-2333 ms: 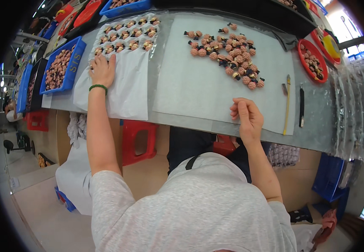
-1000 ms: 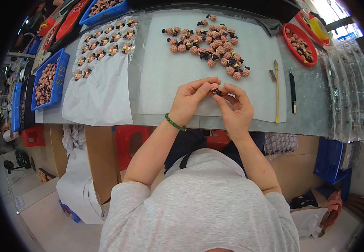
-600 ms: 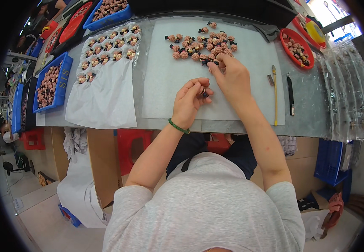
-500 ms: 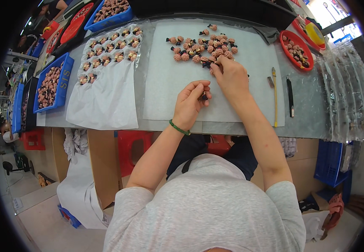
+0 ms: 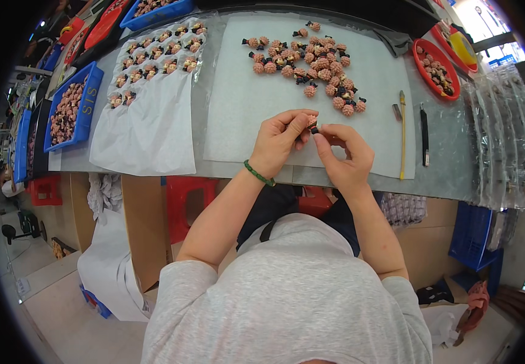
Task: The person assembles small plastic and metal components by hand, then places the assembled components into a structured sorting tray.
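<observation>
Between my two hands is a small pink-and-black figurine [image 5: 313,123], its knobbly pink top upward and its dark part lower. My left hand [image 5: 277,138], with a green bracelet at the wrist, pinches it from the left. From the right, the thumb and forefinger of my right hand [image 5: 348,156] close on its dark lower part. Beyond the hands, a loose heap of similar figurines [image 5: 323,60] lies on a white sheet [image 5: 244,121]. Whether my left palm hides another piece, I cannot tell.
Rows of figurines lie on white wrapping [image 5: 147,127] at the left, beside a blue bin [image 5: 96,106]. At the right are a yellow stick [image 5: 402,133], a black pen-like tool [image 5: 424,136], a red bowl [image 5: 417,54] with more pieces and stacked clear plastic trays [image 5: 502,139].
My right hand has come back from the heap toward me and met my left hand, with a figurine now between them. The heap's near right side is uncovered. The whole view has shifted slightly.
</observation>
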`<state>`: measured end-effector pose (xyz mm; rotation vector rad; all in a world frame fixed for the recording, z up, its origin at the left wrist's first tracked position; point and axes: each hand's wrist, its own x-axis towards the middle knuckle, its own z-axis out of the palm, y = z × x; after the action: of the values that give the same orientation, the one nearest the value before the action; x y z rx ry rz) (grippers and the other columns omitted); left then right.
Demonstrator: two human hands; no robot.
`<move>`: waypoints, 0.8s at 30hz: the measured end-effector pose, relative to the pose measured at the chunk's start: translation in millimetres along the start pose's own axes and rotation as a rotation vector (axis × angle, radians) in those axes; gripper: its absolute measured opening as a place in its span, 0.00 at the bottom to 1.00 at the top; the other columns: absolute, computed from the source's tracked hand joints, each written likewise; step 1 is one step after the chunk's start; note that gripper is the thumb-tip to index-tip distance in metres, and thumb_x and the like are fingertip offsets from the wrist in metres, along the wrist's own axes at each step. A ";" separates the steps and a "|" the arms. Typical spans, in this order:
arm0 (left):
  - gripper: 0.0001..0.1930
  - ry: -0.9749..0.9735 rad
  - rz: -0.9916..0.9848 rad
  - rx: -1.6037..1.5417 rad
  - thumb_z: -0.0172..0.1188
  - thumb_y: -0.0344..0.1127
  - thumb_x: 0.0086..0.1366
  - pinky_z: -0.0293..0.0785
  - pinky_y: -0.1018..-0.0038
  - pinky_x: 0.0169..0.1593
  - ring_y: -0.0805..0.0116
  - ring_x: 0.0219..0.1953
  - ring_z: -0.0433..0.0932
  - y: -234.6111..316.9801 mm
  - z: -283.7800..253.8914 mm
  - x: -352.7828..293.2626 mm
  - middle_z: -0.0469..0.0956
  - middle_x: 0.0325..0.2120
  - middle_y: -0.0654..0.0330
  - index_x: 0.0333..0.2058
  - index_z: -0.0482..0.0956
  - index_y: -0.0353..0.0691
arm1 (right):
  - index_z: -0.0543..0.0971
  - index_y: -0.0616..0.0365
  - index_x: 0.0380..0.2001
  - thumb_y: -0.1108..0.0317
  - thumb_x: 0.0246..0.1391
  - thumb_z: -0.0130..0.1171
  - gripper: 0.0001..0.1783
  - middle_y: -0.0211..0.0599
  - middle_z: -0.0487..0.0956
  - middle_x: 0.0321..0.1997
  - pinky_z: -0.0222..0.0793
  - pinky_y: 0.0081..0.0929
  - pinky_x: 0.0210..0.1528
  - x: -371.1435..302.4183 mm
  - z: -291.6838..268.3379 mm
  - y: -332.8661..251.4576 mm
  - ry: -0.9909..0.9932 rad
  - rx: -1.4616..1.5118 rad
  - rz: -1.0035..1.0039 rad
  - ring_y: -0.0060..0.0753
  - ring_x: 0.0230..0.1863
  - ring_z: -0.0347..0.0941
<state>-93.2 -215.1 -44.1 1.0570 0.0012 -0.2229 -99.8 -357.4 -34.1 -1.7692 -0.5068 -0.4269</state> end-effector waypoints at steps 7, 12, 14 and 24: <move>0.13 -0.015 -0.013 0.034 0.49 0.36 0.63 0.62 0.86 0.24 0.83 0.23 0.65 1.9 3.3 0.0 0.72 0.24 0.67 0.39 0.76 0.33 | 0.73 0.66 0.37 0.78 0.47 0.57 0.12 0.35 0.75 0.30 0.72 0.17 0.34 17.8 -6.1 1.4 0.041 0.283 0.414 0.21 0.32 0.72; 0.13 0.025 0.001 0.120 0.51 0.37 0.62 0.61 0.87 0.22 0.83 0.21 0.65 -2.0 1.1 -2.0 0.73 0.22 0.67 0.37 0.77 0.34 | 0.74 0.65 0.37 0.79 0.45 0.58 0.12 0.34 0.75 0.30 0.72 0.16 0.34 31.4 -14.6 1.1 -0.231 0.141 0.424 0.21 0.33 0.72; 0.13 0.026 -0.007 0.137 0.51 0.38 0.62 0.61 0.87 0.21 0.84 0.20 0.65 -3.5 1.3 -1.7 0.73 0.21 0.67 0.36 0.77 0.34 | 0.74 0.64 0.37 0.81 0.44 0.57 0.13 0.34 0.75 0.31 0.72 0.17 0.35 34.9 -17.9 -3.9 -0.273 0.128 0.371 0.21 0.34 0.72; 0.13 0.033 -0.005 0.146 0.51 0.38 0.62 0.60 0.88 0.20 0.85 0.20 0.66 -1.9 3.2 -1.7 0.73 0.22 0.67 0.36 0.77 0.34 | 0.75 0.64 0.35 0.85 0.44 0.52 0.12 0.36 0.72 0.40 0.73 0.17 0.33 16.6 -40.0 -4.7 -0.213 -0.141 0.147 0.21 0.32 0.71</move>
<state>-95.6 -218.5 -44.0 1.2061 0.0174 -0.2130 -89.4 -393.2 -11.7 -1.9863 -0.5017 -0.1752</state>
